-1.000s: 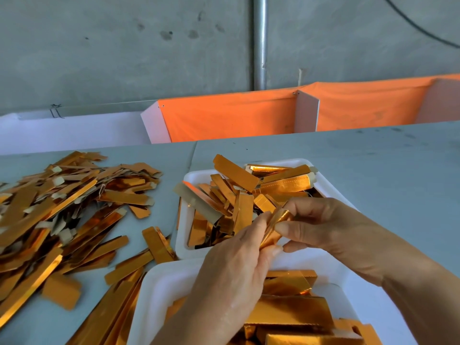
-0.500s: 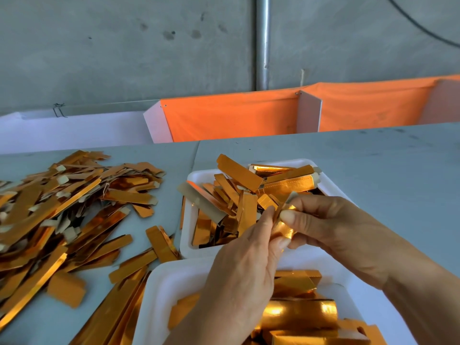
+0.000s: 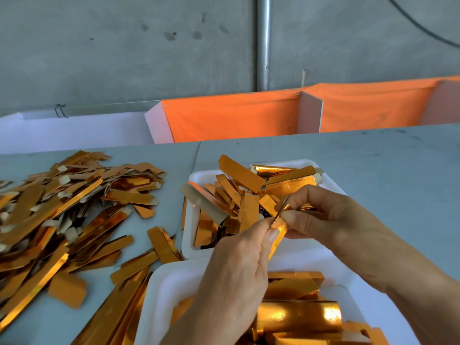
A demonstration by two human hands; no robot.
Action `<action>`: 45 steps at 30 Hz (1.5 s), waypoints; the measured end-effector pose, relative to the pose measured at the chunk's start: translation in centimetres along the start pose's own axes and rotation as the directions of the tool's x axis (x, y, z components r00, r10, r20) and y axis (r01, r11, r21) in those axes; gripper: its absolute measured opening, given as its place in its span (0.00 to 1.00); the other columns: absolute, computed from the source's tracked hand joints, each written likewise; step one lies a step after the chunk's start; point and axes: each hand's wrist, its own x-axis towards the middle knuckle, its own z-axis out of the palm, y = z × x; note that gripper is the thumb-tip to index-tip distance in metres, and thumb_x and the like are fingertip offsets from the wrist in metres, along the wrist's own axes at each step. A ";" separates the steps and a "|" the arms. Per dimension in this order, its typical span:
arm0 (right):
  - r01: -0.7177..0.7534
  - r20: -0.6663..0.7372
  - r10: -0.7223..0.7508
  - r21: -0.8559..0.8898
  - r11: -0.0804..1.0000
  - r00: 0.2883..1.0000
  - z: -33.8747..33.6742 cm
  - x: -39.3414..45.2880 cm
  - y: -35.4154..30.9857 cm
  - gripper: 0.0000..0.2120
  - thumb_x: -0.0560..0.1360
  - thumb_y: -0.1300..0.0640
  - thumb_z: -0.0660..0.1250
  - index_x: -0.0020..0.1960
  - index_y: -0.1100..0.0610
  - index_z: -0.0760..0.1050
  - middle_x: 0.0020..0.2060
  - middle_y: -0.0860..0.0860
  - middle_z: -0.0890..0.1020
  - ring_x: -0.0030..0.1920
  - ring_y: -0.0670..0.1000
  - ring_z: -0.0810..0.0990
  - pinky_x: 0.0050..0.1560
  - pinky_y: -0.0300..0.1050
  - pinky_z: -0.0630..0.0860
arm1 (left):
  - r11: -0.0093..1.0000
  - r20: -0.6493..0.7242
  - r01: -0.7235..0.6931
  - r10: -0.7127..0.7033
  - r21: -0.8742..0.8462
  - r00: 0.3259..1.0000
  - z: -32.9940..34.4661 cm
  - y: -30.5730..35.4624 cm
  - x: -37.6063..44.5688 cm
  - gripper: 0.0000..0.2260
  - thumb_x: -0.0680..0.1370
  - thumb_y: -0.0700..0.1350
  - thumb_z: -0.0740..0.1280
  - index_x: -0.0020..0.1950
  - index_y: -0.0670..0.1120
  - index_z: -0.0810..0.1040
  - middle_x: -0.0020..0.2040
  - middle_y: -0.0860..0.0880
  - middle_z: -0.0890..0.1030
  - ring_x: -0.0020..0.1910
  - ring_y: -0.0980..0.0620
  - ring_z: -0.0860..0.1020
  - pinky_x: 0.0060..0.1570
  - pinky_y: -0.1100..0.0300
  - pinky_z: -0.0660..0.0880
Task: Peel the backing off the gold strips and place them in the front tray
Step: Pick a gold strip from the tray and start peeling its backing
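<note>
Both hands meet over the gap between two white trays. My left hand (image 3: 239, 265) pinches the lower end of a small gold strip (image 3: 279, 227) between thumb and forefinger. My right hand (image 3: 321, 217) pinches the strip's upper end, and a thin layer stands apart at the top. The front tray (image 3: 169, 285) below my hands holds wide curled gold pieces (image 3: 298, 317). The far tray (image 3: 196, 175) is heaped with narrow gold strips (image 3: 239, 192).
A large pile of loose gold strips (image 3: 62, 207) covers the grey table (image 3: 373, 170) on the left, some reaching the front tray. Orange-lined white bins (image 3: 236, 118) stand along the table's back edge, before a concrete wall with a metal pipe (image 3: 263, 41).
The strip between my hands has turned more upright and its top layer has parted a little. Both hands stay in about the same spot over the trays.
</note>
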 end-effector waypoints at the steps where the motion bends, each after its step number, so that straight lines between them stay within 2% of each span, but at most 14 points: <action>1: 0.026 -0.022 -0.026 -0.014 1.000 0.999 0.2 0.1 0.1 0.09 0.69 0.52 0.69 0.46 0.56 0.77 0.42 0.50 0.84 0.44 0.48 0.84 0.51 0.44 0.78 | 1.000 -0.006 0.005 -0.005 -0.015 1.000 -0.1 -0.1 0.0 0.25 0.75 0.59 0.46 0.63 0.55 0.74 0.33 0.62 0.71 0.43 0.71 0.72 0.38 0.74 0.69; 5: 0.098 -0.090 -0.107 -0.101 0.990 0.990 0.1 0.4 0.6 0.14 0.70 0.54 0.71 0.52 0.41 0.75 0.42 0.46 0.81 0.46 0.45 0.81 0.47 0.38 0.77 | 0.998 0.043 0.015 -0.012 -0.060 0.999 -0.4 -0.2 -0.1 0.25 0.73 0.61 0.46 0.60 0.55 0.75 0.34 0.55 0.75 0.43 0.62 0.75 0.38 0.64 0.71; 10: 0.162 0.033 -0.161 -0.015 0.987 0.986 -0.7 0.3 0.4 0.05 0.67 0.55 0.69 0.42 0.53 0.81 0.35 0.47 0.81 0.39 0.46 0.80 0.43 0.39 0.77 | 0.992 0.083 0.035 -0.025 -0.125 0.996 -0.4 -0.4 -0.1 0.23 0.74 0.64 0.47 0.58 0.58 0.75 0.31 0.62 0.73 0.33 0.61 0.73 0.31 0.68 0.67; 13: 0.155 0.034 -0.155 0.011 0.988 0.987 -0.7 0.3 0.5 0.05 0.67 0.56 0.69 0.40 0.56 0.80 0.34 0.48 0.81 0.37 0.46 0.79 0.41 0.39 0.77 | 0.994 0.057 0.004 0.003 -0.113 0.998 -0.5 -0.4 0.1 0.22 0.75 0.61 0.50 0.64 0.62 0.73 0.41 0.63 0.76 0.46 0.66 0.74 0.42 0.73 0.69; 15: 0.142 0.029 -0.142 0.023 0.990 0.989 -0.6 0.4 0.4 0.05 0.67 0.56 0.69 0.40 0.57 0.79 0.35 0.50 0.82 0.37 0.46 0.80 0.39 0.38 0.77 | 0.997 -0.030 -0.037 0.035 -0.069 0.999 -0.5 -0.4 0.3 0.19 0.76 0.57 0.55 0.64 0.56 0.76 0.48 0.61 0.76 0.52 0.65 0.72 0.47 0.75 0.68; 17: 0.139 0.023 -0.140 0.047 0.989 0.990 -0.4 0.4 0.4 0.06 0.67 0.56 0.68 0.40 0.59 0.79 0.34 0.50 0.82 0.36 0.45 0.80 0.38 0.36 0.76 | 0.998 -0.114 -0.049 0.046 -0.024 0.992 -0.5 -0.4 0.3 0.15 0.76 0.53 0.60 0.58 0.52 0.81 0.46 0.60 0.76 0.50 0.62 0.73 0.45 0.74 0.68; 22: 0.127 -0.024 -0.126 0.103 0.987 0.992 -0.2 0.3 0.3 0.06 0.67 0.56 0.68 0.40 0.59 0.79 0.34 0.51 0.82 0.36 0.47 0.81 0.38 0.36 0.77 | 0.983 -0.218 -0.083 0.118 0.164 0.969 -0.4 -0.2 0.3 0.14 0.77 0.53 0.60 0.50 0.48 0.83 0.41 0.54 0.76 0.41 0.57 0.75 0.35 0.70 0.70; 25: 0.117 -0.071 -0.109 0.124 0.985 0.991 -0.4 0.3 0.3 0.06 0.67 0.56 0.68 0.40 0.58 0.79 0.35 0.52 0.83 0.37 0.47 0.82 0.38 0.36 0.77 | 0.965 -0.230 -0.070 0.130 0.254 0.964 -0.7 0.0 0.3 0.18 0.77 0.55 0.57 0.43 0.46 0.81 0.38 0.53 0.75 0.38 0.56 0.74 0.32 0.65 0.70; 28: 0.111 -0.079 -0.103 0.118 0.987 0.992 -0.5 0.3 0.2 0.05 0.68 0.56 0.68 0.40 0.57 0.79 0.35 0.52 0.83 0.36 0.46 0.82 0.37 0.36 0.77 | 0.945 -0.234 -0.071 0.152 0.320 0.960 -1.0 0.2 0.3 0.18 0.77 0.54 0.57 0.39 0.46 0.79 0.35 0.53 0.74 0.34 0.57 0.72 0.30 0.71 0.63; 35: 0.076 -0.074 -0.070 0.076 0.994 0.995 -0.4 0.4 0.3 0.05 0.72 0.61 0.69 0.38 0.54 0.80 0.33 0.48 0.82 0.35 0.43 0.79 0.36 0.34 0.76 | 0.927 -0.175 -0.150 0.220 0.343 0.960 -1.3 -0.2 0.4 0.19 0.78 0.55 0.55 0.38 0.45 0.78 0.32 0.56 0.70 0.26 0.58 0.70 0.25 0.71 0.61; 37: 0.068 -0.098 -0.061 0.066 0.995 0.993 0.0 0.5 0.4 0.06 0.73 0.63 0.69 0.39 0.56 0.79 0.32 0.48 0.82 0.33 0.42 0.79 0.34 0.32 0.75 | 0.940 -0.121 -0.095 0.142 0.328 0.982 -1.2 -0.3 0.5 0.21 0.78 0.60 0.53 0.41 0.47 0.78 0.35 0.58 0.70 0.30 0.58 0.71 0.28 0.73 0.59; 40: 0.067 -0.159 -0.060 0.040 0.997 0.985 0.4 0.6 0.5 0.03 0.73 0.64 0.70 0.41 0.58 0.80 0.32 0.49 0.83 0.32 0.42 0.80 0.33 0.31 0.75 | 0.946 -0.093 -0.063 0.097 0.319 0.991 -0.1 -0.5 0.1 0.31 0.71 0.69 0.43 0.64 0.57 0.70 0.50 0.62 0.73 0.45 0.63 0.69 0.35 0.76 0.61; 42: 0.076 -0.184 -0.069 0.031 0.997 0.980 0.4 0.6 0.5 0.04 0.73 0.63 0.70 0.41 0.56 0.80 0.32 0.48 0.83 0.32 0.43 0.80 0.33 0.31 0.75 | 0.952 -0.067 -0.079 0.103 0.297 0.992 0.4 -0.4 0.0 0.34 0.70 0.70 0.47 0.71 0.57 0.64 0.58 0.61 0.75 0.52 0.63 0.71 0.39 0.80 0.59; 45: 0.078 -0.186 -0.068 0.048 0.996 0.980 0.2 0.5 0.3 0.03 0.72 0.62 0.71 0.41 0.55 0.80 0.34 0.49 0.83 0.35 0.46 0.81 0.35 0.34 0.77 | 0.968 -0.048 -0.036 0.049 0.247 0.998 0.6 -0.1 0.1 0.30 0.72 0.65 0.53 0.73 0.59 0.62 0.64 0.61 0.73 0.60 0.64 0.69 0.46 0.82 0.58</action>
